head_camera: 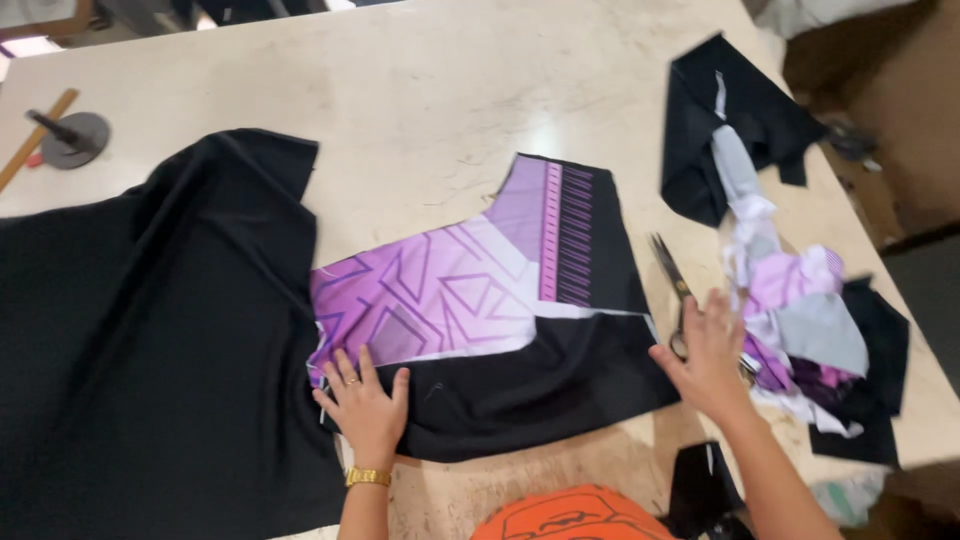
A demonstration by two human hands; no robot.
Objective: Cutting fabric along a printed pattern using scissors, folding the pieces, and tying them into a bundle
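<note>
A cut fabric panel (pixel 500 290), purple with a geometric pattern and black borders, lies flat in the middle of the pale table (pixel 430 90). My left hand (pixel 365 405) presses flat on the panel's lower left corner, fingers spread; a gold bracelet is on that wrist. My right hand (pixel 708 355) rests past the panel's right edge, over the handles of a pair of scissors (pixel 668 270) that lie on the table with blades pointing away. Whether the fingers are through the handles is hidden.
A large black cloth (pixel 140 330) covers the table's left side. A heap of purple, grey and black scraps (pixel 800 320) lies at the right, with another black piece (pixel 730 120) behind it. A round grey weight (pixel 72 138) and a wooden ruler (pixel 35 138) sit far left.
</note>
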